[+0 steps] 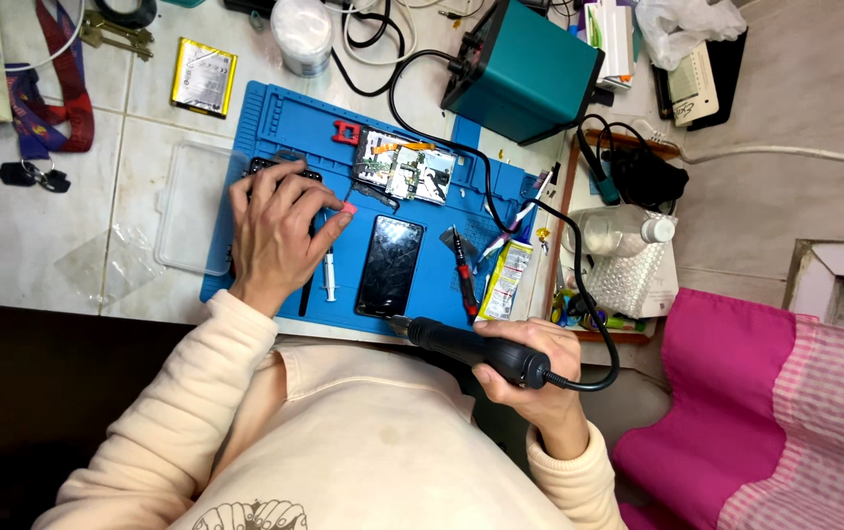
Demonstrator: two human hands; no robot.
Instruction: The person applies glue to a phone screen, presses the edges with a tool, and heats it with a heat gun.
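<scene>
Head view: at a blue silicone repair mat (285,123) on a pale tiled bench, the left hand (273,236) pinches a small pink wedge (348,208) between thumb and fingertips. The right hand (530,368) is wrapped tight round a black, matte, corded hot-air handle (471,348) at the mat's near edge. Between the hands lie a thin white syringe (330,275) and a glossy black phone screen (389,265); bare circuit boards (404,169) sit farther off. Steady work here seems to call for a level nozzle, kept off the glass.
</scene>
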